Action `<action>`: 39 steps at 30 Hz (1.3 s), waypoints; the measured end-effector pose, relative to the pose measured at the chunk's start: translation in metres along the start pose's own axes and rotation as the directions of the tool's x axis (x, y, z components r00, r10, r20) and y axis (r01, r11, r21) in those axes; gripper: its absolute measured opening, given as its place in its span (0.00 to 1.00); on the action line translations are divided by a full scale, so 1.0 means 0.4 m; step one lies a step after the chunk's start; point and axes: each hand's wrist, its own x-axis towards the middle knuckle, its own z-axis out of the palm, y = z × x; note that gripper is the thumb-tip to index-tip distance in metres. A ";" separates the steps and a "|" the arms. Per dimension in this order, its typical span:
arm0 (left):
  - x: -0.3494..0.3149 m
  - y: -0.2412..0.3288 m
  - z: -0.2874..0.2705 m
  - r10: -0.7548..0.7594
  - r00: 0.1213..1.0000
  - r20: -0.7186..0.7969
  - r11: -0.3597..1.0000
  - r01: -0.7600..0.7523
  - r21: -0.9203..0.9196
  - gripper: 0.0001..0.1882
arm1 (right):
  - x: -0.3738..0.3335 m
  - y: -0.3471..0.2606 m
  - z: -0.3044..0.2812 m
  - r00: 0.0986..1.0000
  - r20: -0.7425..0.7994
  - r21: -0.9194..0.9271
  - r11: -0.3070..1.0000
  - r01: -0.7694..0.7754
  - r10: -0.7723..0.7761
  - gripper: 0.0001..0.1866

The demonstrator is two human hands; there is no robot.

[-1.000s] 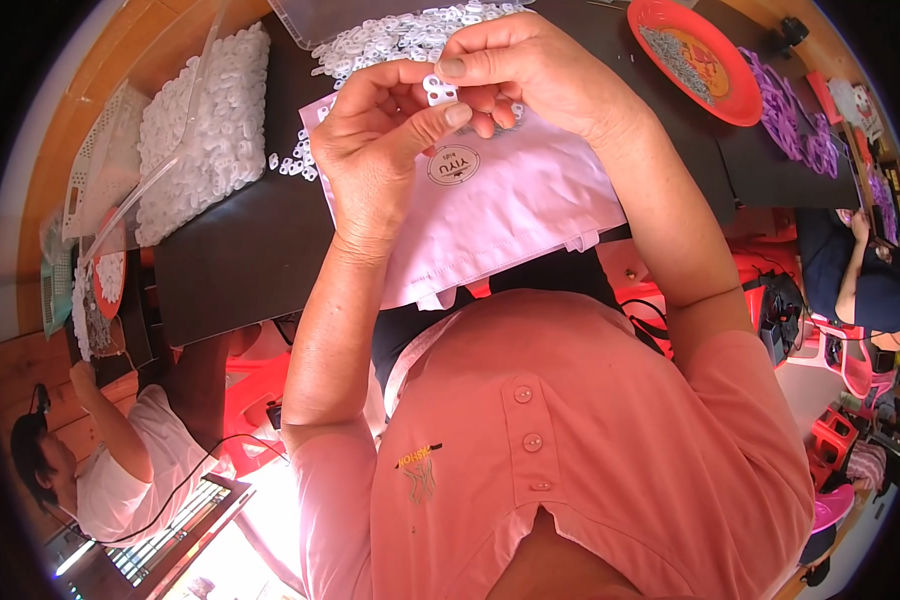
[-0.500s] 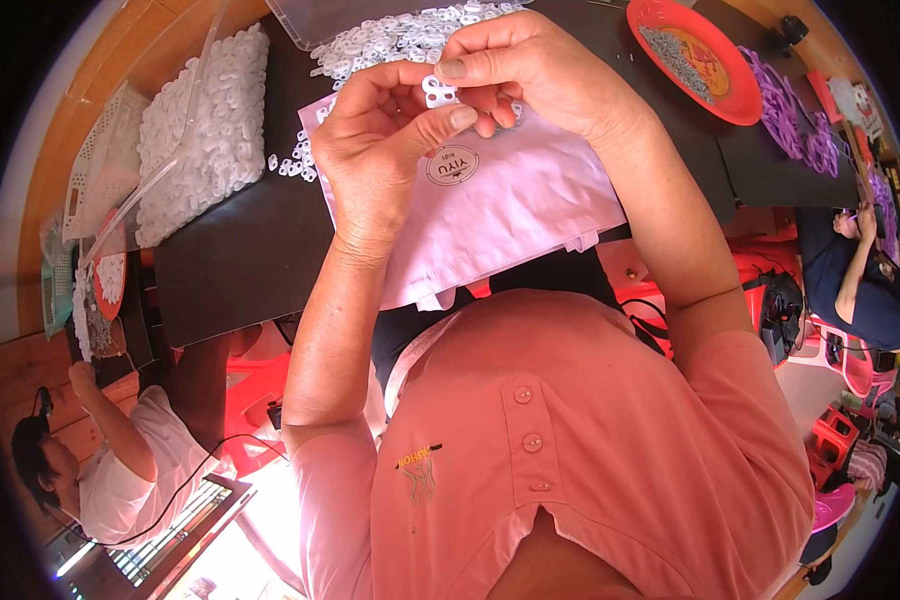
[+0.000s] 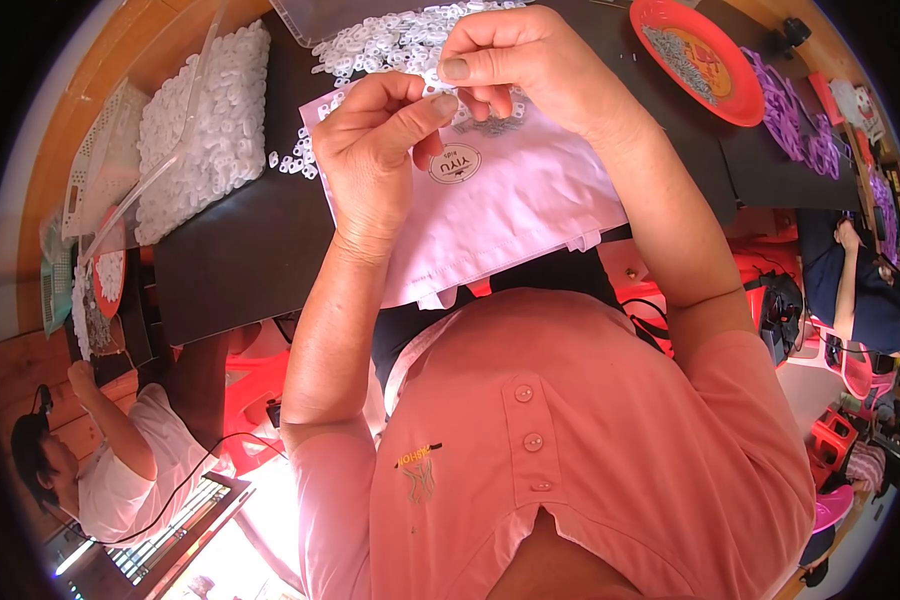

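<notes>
In front of me my left hand (image 3: 385, 130) is closed, thumb and forefinger pinching a small white plastic piece (image 3: 433, 88) with holes in it. My right hand (image 3: 525, 65) meets it from the other side, its thumb and forefinger also closed at the piece; the fingertips hide most of it. Below the hands lies a pink cloth bag (image 3: 510, 200) with a round printed emblem. A small heap of thin grey metal pieces (image 3: 490, 127) rests on the cloth under my right fingers. Just beyond is a large spread of similar white pieces (image 3: 380, 45).
A big block of white pieces (image 3: 205, 130) stands at the left on the dark table (image 3: 240, 270). At the far right are a red plate (image 3: 745, 100) of small metal pieces and purple strips (image 3: 785, 120). One person (image 3: 135, 470) sits at left, another (image 3: 845, 280) at right.
The white piece has turned and is now mostly covered by my fingertips. My left fingers have drawn in, and the metal heap shows more. The person at right has shifted an arm.
</notes>
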 end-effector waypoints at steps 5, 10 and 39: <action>-0.003 -0.006 0.005 0.012 1.000 0.006 1.000 -0.012 0.005 0.06 | -0.001 0.001 -0.006 1.000 0.015 0.090 0.996 -0.015 0.014 0.06; 0.003 -0.015 0.006 0.155 0.988 0.006 0.987 -0.155 -0.037 0.13 | -0.006 -0.018 0.000 0.998 0.024 0.117 0.991 -0.067 0.065 0.06; -0.007 -0.016 0.013 0.362 0.929 0.077 0.910 -0.370 0.188 0.15 | -0.007 -0.007 -0.014 0.991 0.128 0.114 0.992 -0.053 0.039 0.10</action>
